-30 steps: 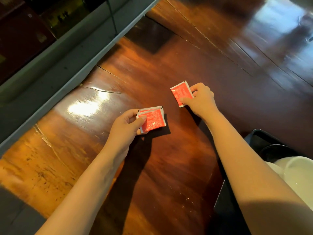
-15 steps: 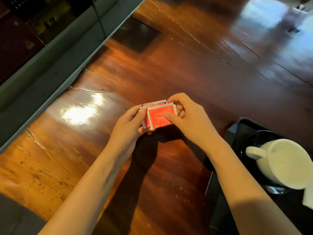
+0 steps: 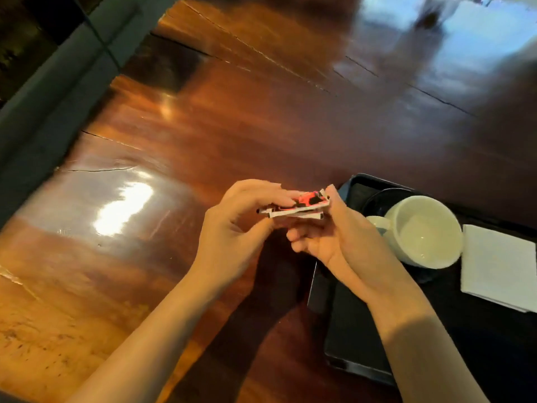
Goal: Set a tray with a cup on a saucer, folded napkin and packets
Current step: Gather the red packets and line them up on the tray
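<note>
Both hands meet above the polished wooden tabletop [image 3: 203,135], just left of a black tray [image 3: 357,330], and between them they hold a small stack of packets [image 3: 296,209]. The packets are seen almost edge-on: thin flat sachets with white sealed borders and a red printed face, of which only a sliver shows on the top one, crossed by dark marks too blurred to read. The stack looks like three layers, slightly fanned so the white edges do not line up, though the exact count cannot be told. The left hand [image 3: 235,228] is curled around the stack's left end, its fingers lying over the top and its thumb coming up from below, so it is pinched closed on the packets. The right hand [image 3: 328,237] holds the right end, thumb along the outer edge and fingers bent under the stack, likewise closed on it. The packets are off the table, in the air, near the tray's left rim but not over its contents. On the tray a white cup [image 3: 424,231] sits on a dark saucer [image 3: 377,199], its handle [image 3: 376,222] pointing left toward the right hand and its inside empty. Just right of the cup lies a white folded napkin [image 3: 499,266], flat on the tray and close to the cup's rim. A grey ledge [image 3: 58,91] borders the table at the upper left.
</note>
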`<state>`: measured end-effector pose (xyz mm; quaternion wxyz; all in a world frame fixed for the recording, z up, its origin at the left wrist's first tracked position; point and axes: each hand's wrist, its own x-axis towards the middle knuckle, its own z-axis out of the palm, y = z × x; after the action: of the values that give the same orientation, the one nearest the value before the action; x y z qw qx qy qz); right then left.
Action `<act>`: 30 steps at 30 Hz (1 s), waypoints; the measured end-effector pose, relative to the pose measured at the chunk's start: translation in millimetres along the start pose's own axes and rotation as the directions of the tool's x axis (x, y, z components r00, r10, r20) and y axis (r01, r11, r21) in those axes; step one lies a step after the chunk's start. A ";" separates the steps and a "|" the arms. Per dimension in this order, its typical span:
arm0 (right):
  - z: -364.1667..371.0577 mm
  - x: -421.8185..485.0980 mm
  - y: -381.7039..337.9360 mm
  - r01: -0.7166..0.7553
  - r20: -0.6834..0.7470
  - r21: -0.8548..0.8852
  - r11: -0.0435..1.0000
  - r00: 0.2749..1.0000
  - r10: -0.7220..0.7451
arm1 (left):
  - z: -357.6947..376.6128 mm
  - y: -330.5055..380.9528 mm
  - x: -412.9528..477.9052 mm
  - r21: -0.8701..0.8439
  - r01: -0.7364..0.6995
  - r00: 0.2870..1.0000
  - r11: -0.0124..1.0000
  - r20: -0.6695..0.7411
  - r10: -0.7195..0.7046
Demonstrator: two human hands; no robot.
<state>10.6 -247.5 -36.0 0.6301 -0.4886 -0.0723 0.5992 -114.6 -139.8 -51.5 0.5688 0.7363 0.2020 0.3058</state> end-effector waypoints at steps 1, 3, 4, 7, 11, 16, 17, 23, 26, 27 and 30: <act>-4.7 -8.6 -4.8 0.048 -0.003 -0.003 0.999 0.999 -0.048 | 6.0 3.4 -1.0 -0.017 -0.016 1.000 1.000 0.025 0.016; -14.5 -25.5 -11.0 0.088 -0.003 0.014 0.996 0.996 -0.088 | 18.2 8.4 -4.7 -0.053 -0.014 0.997 0.998 0.080 0.019; -19.0 -33.3 -11.4 0.092 -0.006 0.026 0.995 0.996 -0.092 | 24.4 10.5 -6.7 -0.046 -0.021 0.994 0.999 0.108 0.026; -31.7 -52.5 -4.4 0.125 -0.038 -0.090 0.988 0.991 -0.129 | 44.6 18.3 -14.4 0.056 -0.098 0.979 0.994 0.182 0.086; -56.4 -81.0 -1.9 0.082 -0.111 -0.417 0.905 0.984 -0.140 | 68.3 31.9 -33.6 -0.176 0.137 0.979 0.975 0.172 -0.107; -94.5 -116.8 -14.4 0.052 0.006 -0.732 0.679 0.998 -0.070 | 104.2 43.1 -36.6 -0.173 0.577 0.805 0.798 0.286 -0.520; -101.0 -122.4 -16.5 0.047 0.004 -0.767 0.640 0.998 -0.068 | 114.0 44.0 -37.6 -0.098 0.592 0.772 0.800 0.353 -0.528; -142.0 -152.7 -4.9 -0.011 -0.285 -0.570 0.822 0.941 -0.185 | 166.4 51.8 -52.5 -0.198 0.677 0.724 0.709 0.353 -0.593; -155.7 -162.9 15.2 -0.056 -0.443 -0.442 0.895 0.881 -0.164 | 193.9 54.4 -71.2 -0.252 0.715 0.699 0.652 0.274 -0.661; -159.2 -165.4 21.7 -0.066 -0.463 -0.406 0.912 0.875 -0.142 | 202.2 55.1 -77.6 -0.255 0.725 0.689 0.640 0.253 -0.679; -168.8 -171.1 36.3 -0.084 -0.491 -0.418 0.904 0.859 -0.147 | 218.3 54.2 -92.8 -0.249 0.751 0.656 0.611 0.182 -0.732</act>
<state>53.5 -485.2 -63.4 0.5144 -0.7540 -0.0395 0.4066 -36.7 -370.3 -56.2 0.7556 0.4994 0.4212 0.0474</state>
